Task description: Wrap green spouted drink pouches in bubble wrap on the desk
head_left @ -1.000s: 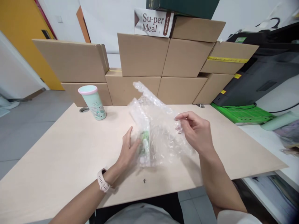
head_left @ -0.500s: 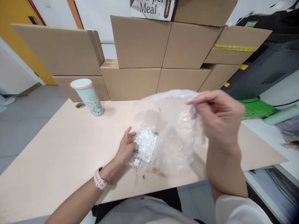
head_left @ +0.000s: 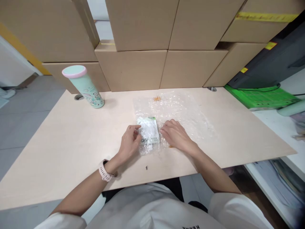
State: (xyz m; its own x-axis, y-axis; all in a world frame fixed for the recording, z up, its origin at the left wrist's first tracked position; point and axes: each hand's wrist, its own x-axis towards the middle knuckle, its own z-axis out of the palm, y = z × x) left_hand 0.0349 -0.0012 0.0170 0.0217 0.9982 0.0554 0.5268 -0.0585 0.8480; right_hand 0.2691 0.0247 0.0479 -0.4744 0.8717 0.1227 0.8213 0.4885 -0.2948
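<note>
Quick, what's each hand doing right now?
Left hand: open, loosely curved at the wrapped packet.
Right hand: fingers on the bubble wrap; whether it grips, I can't tell.

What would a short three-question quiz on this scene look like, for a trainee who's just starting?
1. Which wrist, left or right, wears the pale pink watch?
2. True or false: the pink-rimmed tumbler stands on the tabletop.
3. Choose one. The packet with a green edge lies:
A) inside the tumbler
B) between the left hand and the right hand
C) on top of the cardboard boxes

Key: 1. Left. 2. True. 3. B.
</note>
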